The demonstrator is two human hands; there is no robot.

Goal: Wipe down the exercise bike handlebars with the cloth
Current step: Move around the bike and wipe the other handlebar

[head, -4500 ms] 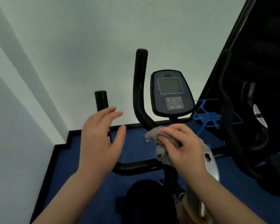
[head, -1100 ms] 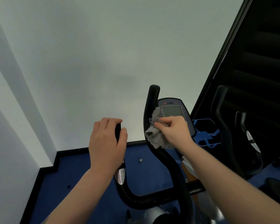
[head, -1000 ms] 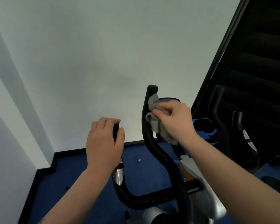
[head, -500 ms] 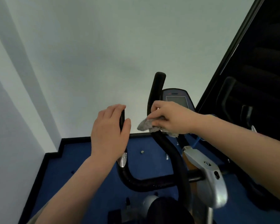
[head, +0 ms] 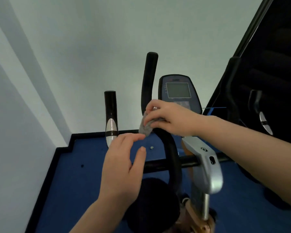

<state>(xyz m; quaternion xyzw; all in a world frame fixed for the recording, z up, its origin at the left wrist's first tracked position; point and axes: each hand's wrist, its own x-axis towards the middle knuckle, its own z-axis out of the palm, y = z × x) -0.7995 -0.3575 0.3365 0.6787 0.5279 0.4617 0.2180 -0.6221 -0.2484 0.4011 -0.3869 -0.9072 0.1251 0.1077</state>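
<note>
On the right handlebar (head: 149, 84) our right hand (head: 170, 119) pinches the grey cloth (head: 145, 126); at 7 o'clock, our left hand (head: 123, 167) hovers, grip wide, holding nothing.

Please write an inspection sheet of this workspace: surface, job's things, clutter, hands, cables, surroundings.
Surface: blue floor with black edging.
Job's things: grey cloth against the curved handlebar; short handlebar free.
Clutter: nothing seen.
Hands: right hand grips the cloth; left hand open, holds nothing.
Cables: nothing seen.
Surroundings: console behind the right hand, pale wall, second dark machine to the right.
</note>
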